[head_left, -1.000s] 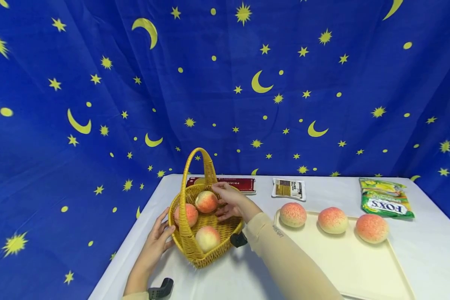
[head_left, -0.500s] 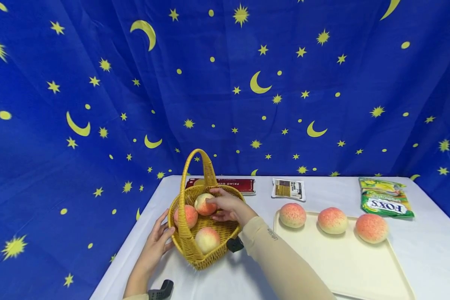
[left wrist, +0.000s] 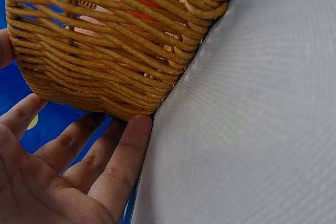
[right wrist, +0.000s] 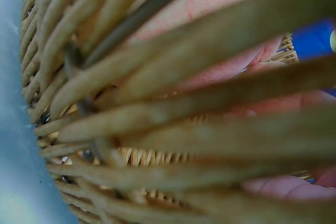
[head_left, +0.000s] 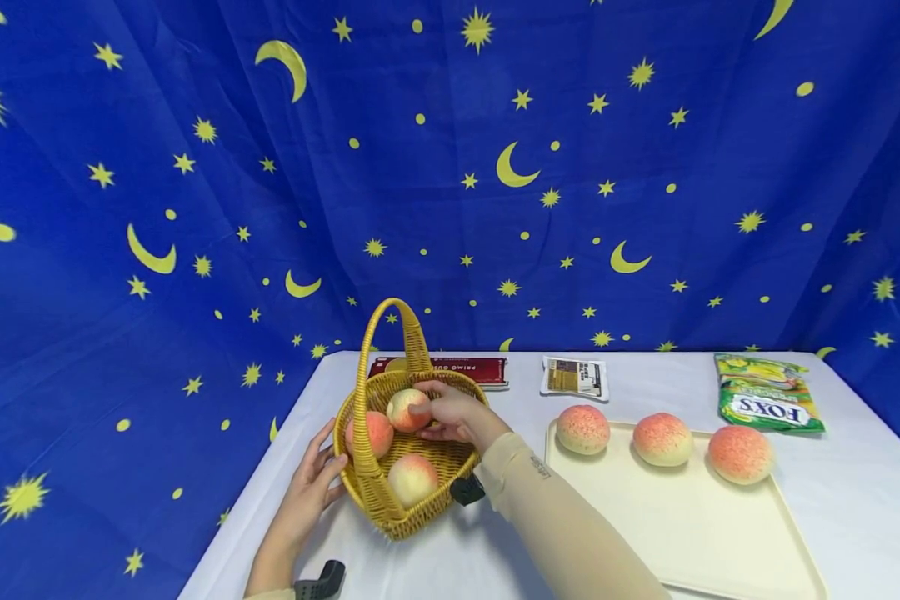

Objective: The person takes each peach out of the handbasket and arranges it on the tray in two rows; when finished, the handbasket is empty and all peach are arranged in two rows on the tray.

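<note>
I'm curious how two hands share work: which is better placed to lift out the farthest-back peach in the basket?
Probably the right hand: it's inside the basket, touching that peach, seemingly in its grip. The left hand is outside, touching the wall, better placed for steadying.

White cloth-covered table [head_left: 412, 575] carries a golden-yellow woven basket with tall arched handle [head_left: 423, 517] and, beside it, a cream rectangular tray [head_left: 690, 533]. Along the back: flat dark-red pack [head_left: 487, 371] partly behind the basket, small white-and-brown packet [head_left: 574, 379], green-and-yellow FOX'S bag [head_left: 768, 393].
</note>
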`<state>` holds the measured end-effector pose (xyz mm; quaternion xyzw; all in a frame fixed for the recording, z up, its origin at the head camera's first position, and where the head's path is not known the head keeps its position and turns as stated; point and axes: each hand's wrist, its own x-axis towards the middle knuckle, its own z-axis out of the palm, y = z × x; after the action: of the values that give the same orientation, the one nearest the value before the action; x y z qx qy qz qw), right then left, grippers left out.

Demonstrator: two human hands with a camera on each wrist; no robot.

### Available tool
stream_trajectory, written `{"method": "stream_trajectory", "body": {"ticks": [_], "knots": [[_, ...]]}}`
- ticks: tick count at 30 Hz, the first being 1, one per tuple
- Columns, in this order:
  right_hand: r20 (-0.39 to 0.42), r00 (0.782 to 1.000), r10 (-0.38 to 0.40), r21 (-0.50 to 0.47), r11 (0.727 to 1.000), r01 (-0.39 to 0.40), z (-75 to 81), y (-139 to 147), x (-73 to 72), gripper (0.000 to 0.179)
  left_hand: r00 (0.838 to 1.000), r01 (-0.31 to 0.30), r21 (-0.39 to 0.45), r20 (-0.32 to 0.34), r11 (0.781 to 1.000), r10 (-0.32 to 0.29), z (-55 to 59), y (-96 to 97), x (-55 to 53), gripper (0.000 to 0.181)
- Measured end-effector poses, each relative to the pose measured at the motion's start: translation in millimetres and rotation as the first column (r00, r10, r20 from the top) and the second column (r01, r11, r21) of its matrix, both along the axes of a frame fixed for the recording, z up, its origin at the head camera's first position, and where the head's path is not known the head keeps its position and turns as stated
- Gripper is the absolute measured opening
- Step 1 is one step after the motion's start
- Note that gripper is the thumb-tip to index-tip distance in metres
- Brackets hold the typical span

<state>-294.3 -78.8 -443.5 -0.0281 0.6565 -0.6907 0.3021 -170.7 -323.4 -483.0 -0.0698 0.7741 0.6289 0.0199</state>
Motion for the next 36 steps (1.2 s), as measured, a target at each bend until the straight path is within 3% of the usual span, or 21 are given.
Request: {"method": "stream_trajectory", "body": {"ticks": [6, 14, 25, 36], "knots": [[-0.031, 0.999, 0.012, 0.02, 1.0, -0.011, 2.5, 0, 2.7, 0.043, 1.0, 0.005, 0.007, -0.009, 1.0, -0.005, 0.8, 0.1, 0.3, 0.071], [-0.084, 0.996, 0.028, 0.061, 0.998, -0.023, 8.2, 1, 5.7, 0.036, 1.0, 0.001, 0.0, -0.004, 1.0, -0.001, 0.8, 0.7, 0.4, 0.072], [-0.085, 0.995, 0.056, 0.07, 0.996, -0.05, 9.1, 8, -0.4, 0.052, 1.0, -0.012, -0.005, -0.005, 1.0, 0.012, 0.8, 2.1, 0.6, 0.072], [-0.097, 0.99, 0.102, 0.093, 0.991, -0.093, 23.3, 17, -5.1, 0.044, 1.0, -0.006, -0.005, -0.012, 1.0, 0.006, -0.4, 0.2, 1.1, 0.073]]}}
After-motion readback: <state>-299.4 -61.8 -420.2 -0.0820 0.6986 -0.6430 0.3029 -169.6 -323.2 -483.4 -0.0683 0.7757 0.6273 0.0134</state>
